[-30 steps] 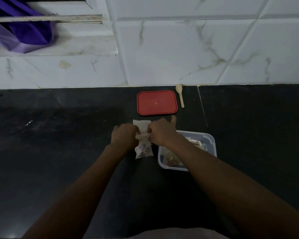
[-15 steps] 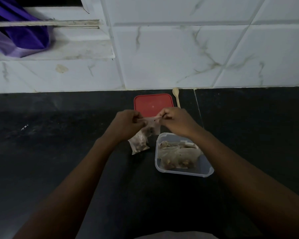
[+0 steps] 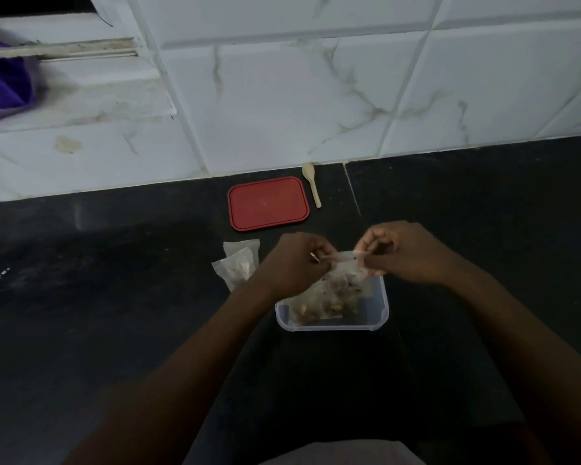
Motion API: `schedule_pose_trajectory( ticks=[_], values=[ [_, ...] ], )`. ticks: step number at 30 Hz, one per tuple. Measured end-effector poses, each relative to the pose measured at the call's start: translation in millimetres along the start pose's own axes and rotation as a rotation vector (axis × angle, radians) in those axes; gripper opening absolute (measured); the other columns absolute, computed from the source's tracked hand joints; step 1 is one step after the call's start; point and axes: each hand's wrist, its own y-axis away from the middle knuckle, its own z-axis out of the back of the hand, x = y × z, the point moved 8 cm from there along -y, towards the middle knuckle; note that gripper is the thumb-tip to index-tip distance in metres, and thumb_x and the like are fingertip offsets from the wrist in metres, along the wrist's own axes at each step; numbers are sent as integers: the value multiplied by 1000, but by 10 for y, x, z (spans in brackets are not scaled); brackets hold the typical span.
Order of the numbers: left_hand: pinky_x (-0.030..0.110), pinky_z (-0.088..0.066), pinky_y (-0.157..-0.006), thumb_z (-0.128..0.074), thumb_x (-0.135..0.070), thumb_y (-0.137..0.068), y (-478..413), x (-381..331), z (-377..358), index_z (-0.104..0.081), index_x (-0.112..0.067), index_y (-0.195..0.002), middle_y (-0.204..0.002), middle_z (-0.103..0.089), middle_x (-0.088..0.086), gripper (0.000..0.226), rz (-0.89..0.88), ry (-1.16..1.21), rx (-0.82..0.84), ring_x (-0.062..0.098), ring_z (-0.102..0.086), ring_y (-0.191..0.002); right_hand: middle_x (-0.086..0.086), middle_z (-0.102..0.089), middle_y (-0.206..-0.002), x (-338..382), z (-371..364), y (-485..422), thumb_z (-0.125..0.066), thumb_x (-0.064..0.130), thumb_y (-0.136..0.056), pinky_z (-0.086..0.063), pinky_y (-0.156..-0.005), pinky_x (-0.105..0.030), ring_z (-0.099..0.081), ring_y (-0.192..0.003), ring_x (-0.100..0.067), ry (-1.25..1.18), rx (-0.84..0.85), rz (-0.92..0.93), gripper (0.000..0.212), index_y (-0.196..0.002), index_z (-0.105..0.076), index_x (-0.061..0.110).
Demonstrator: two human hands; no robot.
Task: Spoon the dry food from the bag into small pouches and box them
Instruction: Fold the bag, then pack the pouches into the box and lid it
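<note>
My left hand (image 3: 296, 263) and my right hand (image 3: 406, 253) each pinch one end of the top edge of a small clear pouch (image 3: 344, 273) with dry food in it. The pouch hangs over the clear plastic box (image 3: 381, 310), which holds other filled pouches (image 3: 319, 310). Two more filled pouches (image 3: 239, 266) lie on the dark counter just left of my left hand. The red lid (image 3: 268, 203) lies flat behind them. A small wooden spoon (image 3: 312, 182) lies right of the lid, against the wall.
A white marble-tiled wall (image 3: 316, 95) rises behind the black counter (image 3: 98, 297). A purple cloth (image 3: 0, 82) hangs at the far left on a white ledge. A seam in the counter runs back past the spoon.
Both hands have lifted a pouch off the counter and carried it right, over the box. The camera has shifted, so the box sits lower in view.
</note>
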Motion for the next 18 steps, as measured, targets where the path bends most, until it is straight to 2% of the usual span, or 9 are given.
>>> schedule_pose_trajectory(
  ticks=[4, 7, 9, 12, 14, 16, 18],
  values=[
    [33, -57, -86, -69, -13, -94, -45, 48, -342, -78, -17, -104, -100, -76, -1, 14, 29, -53, 71, 11, -69, -87, 9, -73, -95, -180, -155, 35, -77, 12, -88, -60, -80, -24, -71, -84, -2, 185, 146, -34, 19, -101, -74, 25],
    [22, -48, -74, -66, -13, -94, -68, 97, -481, -78, -18, -102, -98, -76, -2, 15, 65, -105, 87, 11, -66, -88, 10, -71, -99, -234, -255, -15, -77, 12, -88, -53, -73, -16, -67, -86, 1, 322, 163, -26, 22, -106, -74, 25],
    [20, -42, -70, -64, -12, -94, -77, 156, -542, -78, -19, -101, -99, -76, -1, 17, 93, -155, 88, 12, -66, -91, 11, -71, -99, -238, -318, -49, -77, 12, -87, -54, -78, -18, -67, -89, -2, 393, 167, -24, 22, -105, -75, 25],
    [29, -52, -80, -64, -10, -91, -79, 228, -632, -79, -19, -99, -98, -77, 0, 19, 106, -196, 118, 17, -69, -92, 11, -68, -92, -233, -418, -87, -73, 15, -86, -58, -80, -31, -66, -85, -8, 549, 175, -39, 19, -92, -74, 32],
    [34, -53, -86, -64, -9, -90, -83, 234, -711, -79, -16, -103, -101, -77, 4, 20, 84, -254, 153, 20, -69, -95, 11, -61, -89, -231, -457, -89, -71, 22, -89, -52, -73, -31, -62, -84, -11, 667, 175, -59, 13, -90, -69, 35],
    [40, -55, -87, -64, -15, -92, -88, 243, -767, -77, -18, -108, -106, -76, 5, 22, 77, -352, 161, 23, -69, -99, 8, -60, -95, -228, -481, -95, -69, 31, -92, -45, -73, -30, -60, -86, -12, 793, 175, -57, 8, -99, -69, 35],
    [43, -57, -84, -62, -21, -93, -103, 255, -789, -76, -21, -112, -111, -73, 5, 24, 76, -442, 137, 25, -68, -100, 3, -63, -101, -247, -498, -96, -68, 36, -93, -45, -75, -32, -60, -89, -14, 858, 173, -70, 17, -109, -70, 31]
  ],
)
